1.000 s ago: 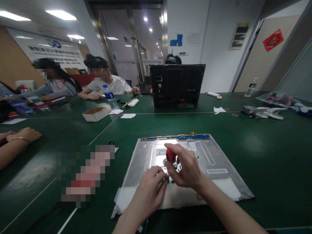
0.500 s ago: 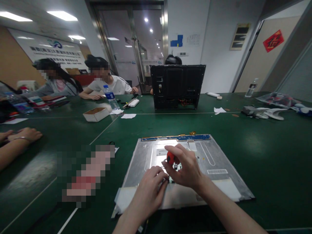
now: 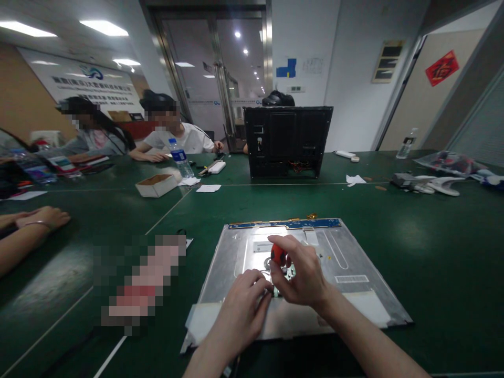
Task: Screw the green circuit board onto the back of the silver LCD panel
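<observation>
A flat silver display panel point(image 3: 342, 262) lies in front of me, with a long blue circuit strip point(image 3: 283, 224) along its far edge. My right hand point(image 3: 305, 270) grips the red and black handle of a screwdriver point(image 3: 278, 254) over the panel's middle; its shaft and tip are hidden. Beneath the fingers, part of a small green circuit board point(image 3: 290, 272) shows. My left hand point(image 3: 246, 296) rests on the panel just left of that board, fingers bent together at its edge. Whatever those fingertips may hold is hidden.
A black monitor housing point(image 3: 287, 139) stands upright beyond the panel. To the left are an open box point(image 3: 156, 185), a bottle point(image 3: 181, 159), a blurred-out item point(image 3: 145, 278) and another person's hands point(image 3: 47, 216). Several people sit at the far left. White parts point(image 3: 433, 184) lie at right.
My right hand's fingers have shifted slightly on the screwdriver handle, the thumb moving a little to the right. My left hand stays in nearly the same place.
</observation>
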A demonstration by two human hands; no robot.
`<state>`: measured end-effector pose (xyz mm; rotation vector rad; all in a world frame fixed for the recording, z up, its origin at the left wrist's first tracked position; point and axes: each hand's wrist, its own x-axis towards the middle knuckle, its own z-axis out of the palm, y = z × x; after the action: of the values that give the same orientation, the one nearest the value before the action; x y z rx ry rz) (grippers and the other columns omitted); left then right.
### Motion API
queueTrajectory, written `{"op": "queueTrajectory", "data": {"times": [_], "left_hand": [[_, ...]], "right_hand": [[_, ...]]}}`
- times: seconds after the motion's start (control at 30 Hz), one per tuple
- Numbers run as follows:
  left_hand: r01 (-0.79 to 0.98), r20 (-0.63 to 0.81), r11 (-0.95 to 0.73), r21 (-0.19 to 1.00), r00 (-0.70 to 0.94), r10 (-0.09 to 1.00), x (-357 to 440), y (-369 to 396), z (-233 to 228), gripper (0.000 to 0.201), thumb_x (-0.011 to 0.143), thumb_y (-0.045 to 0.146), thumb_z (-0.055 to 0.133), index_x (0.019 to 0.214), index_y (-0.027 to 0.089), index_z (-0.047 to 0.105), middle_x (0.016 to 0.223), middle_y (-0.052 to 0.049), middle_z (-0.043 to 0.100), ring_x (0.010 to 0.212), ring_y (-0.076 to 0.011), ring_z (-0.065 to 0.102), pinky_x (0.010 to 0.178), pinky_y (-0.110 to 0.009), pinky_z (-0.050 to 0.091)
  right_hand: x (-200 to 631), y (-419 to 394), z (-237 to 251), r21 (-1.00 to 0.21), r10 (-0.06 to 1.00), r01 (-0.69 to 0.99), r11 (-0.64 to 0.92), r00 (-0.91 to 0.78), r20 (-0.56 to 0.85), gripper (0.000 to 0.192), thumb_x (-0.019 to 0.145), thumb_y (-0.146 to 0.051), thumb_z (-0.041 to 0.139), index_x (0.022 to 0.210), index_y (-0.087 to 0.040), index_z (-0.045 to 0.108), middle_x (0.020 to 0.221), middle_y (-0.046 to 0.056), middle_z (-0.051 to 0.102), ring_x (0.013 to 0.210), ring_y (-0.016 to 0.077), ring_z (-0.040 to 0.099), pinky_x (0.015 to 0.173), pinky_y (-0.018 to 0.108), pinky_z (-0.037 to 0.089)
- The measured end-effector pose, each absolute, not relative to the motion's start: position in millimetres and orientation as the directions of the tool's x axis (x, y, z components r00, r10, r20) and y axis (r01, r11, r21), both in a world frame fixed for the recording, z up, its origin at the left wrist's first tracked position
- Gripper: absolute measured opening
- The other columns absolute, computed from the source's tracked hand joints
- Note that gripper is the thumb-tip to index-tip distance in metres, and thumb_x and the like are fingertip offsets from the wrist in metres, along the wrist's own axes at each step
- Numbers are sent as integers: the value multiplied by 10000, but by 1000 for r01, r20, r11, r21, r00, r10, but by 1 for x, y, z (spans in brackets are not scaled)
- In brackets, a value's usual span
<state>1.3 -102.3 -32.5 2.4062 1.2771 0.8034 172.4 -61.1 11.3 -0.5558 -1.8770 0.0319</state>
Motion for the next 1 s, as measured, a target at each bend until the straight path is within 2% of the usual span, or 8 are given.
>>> {"op": "queueTrajectory", "data": {"times": [0.33, 0.63, 1.0], "left_hand": [[665, 324, -551, 504, 446, 834, 1, -101, -34, 169, 873, 94, 484, 921, 189, 615, 967, -87, 615, 898, -245, 599, 771, -354, 493], [659, 322, -556, 506, 454, 831, 2, -101, -31, 172, 887, 108, 463, 899, 195, 611, 944, -84, 609, 879, -244, 592, 751, -354, 485], [665, 345, -565, 488, 448, 825, 2, -102, -35, 158, 872, 96, 489, 900, 191, 613, 944, -83, 615, 881, -246, 601, 755, -357, 495]], "right_hand": [[172, -59, 9, -255, 379, 411, 875, -255, 890, 311, 912, -253, 555, 1214, -210, 495, 753, -11, 578, 585, 124, 520, 509, 235, 415], [176, -63, 14, -312, 407, 312, 897, -310, 859, 476, 846, -155, 451, 1322, -163, 434, 867, 46, 623, 654, 152, 567, 571, 281, 481], [172, -59, 9, -250, 380, 425, 870, -256, 889, 355, 906, -255, 555, 1249, -215, 472, 758, -14, 587, 586, 126, 528, 514, 236, 423]]}}
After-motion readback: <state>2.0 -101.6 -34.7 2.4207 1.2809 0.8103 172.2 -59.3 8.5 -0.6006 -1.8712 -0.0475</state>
